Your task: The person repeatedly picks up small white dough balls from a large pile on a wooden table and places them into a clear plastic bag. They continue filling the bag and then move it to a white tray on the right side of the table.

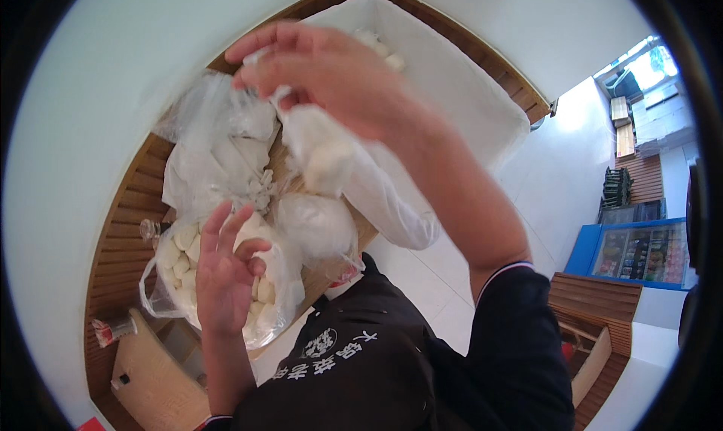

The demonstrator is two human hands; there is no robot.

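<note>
My right hand point(330, 75), blurred by motion, is raised and holds the gathered neck of a clear plastic bag point(327, 160). Pale, rounded lumps like steamed buns or dough pieces show inside this hanging bag. My left hand point(226, 284) has its fingers apart and nothing in them. Beneath it, a large clear plastic bag point(288, 273) lies open, with many pale bun-like pieces point(183, 264) visible in it. Next to that, a smaller plastic bag point(316, 225) with white contents sits on the wooden table point(325, 273).
Crumpled white plastic bags point(212, 165) lie against the slatted wood wall panel point(127, 216). A big white-lined bin or cloth-covered box point(452, 92) fills the far corner, a few pale pieces point(390, 58) inside. A wooden chair point(155, 380) is at lower left; a blue-framed display fridge point(638, 253) stands right.
</note>
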